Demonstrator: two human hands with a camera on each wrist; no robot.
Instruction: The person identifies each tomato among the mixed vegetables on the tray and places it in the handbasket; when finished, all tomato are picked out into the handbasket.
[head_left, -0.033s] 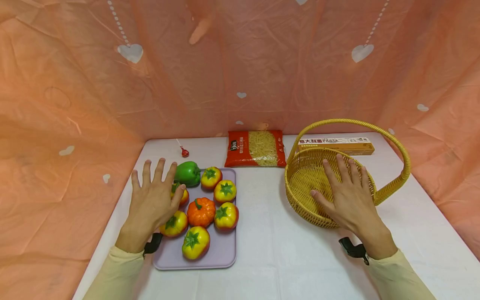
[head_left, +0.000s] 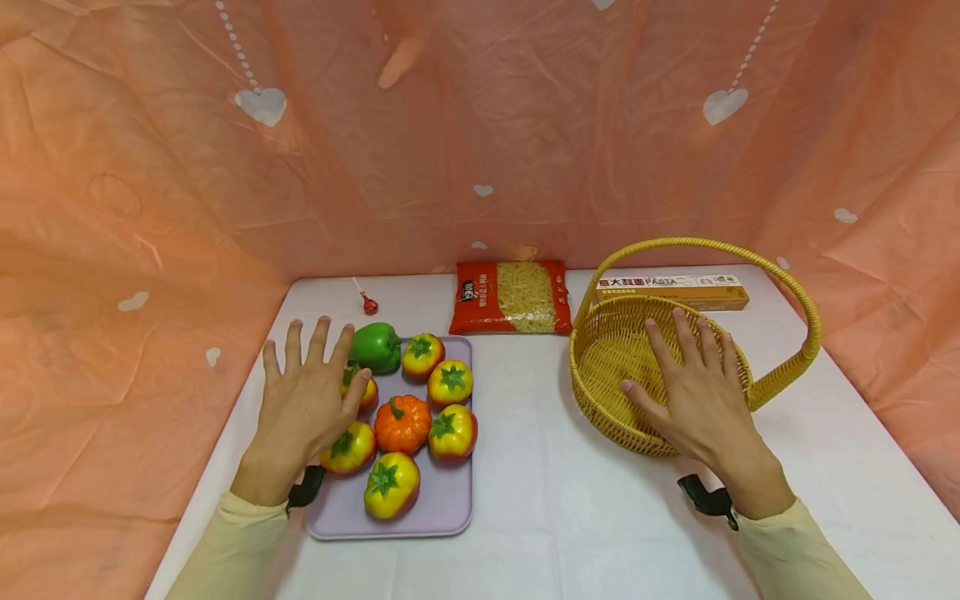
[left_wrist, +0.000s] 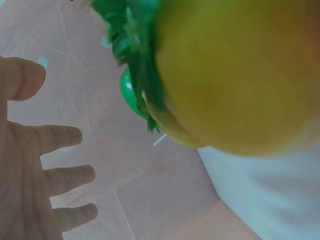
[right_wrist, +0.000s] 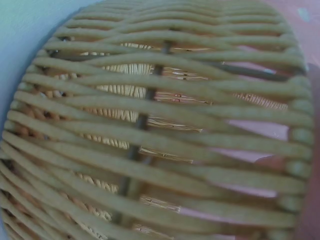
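My left hand (head_left: 306, 408), fingers spread straight, hovers over the left side of a lilac tray (head_left: 442, 521) and holds nothing. Partly under it are yellow-red persimmon-like fruits, among them one (head_left: 348, 450) by the thumb side. A small orange pumpkin (head_left: 402, 423) sits mid-tray, and a green bell pepper (head_left: 377, 347) lies at the back. In the left wrist view a yellow fruit (left_wrist: 240, 75) looms close beside the fingers. My right hand (head_left: 697, 392), also spread and holding nothing, is above the front right of a wicker basket (head_left: 615, 367); contact cannot be told. Basket weave (right_wrist: 150, 110) fills the right wrist view.
A red bag of pasta (head_left: 512, 297) lies at the back middle. Behind the basket is a pasta box (head_left: 675, 293), and a red lollipop (head_left: 369, 304) lies behind the tray. The basket's tall handle (head_left: 705, 243) arches up. Peach cloth (head_left: 480, 133) surrounds the white table (head_left: 525, 500).
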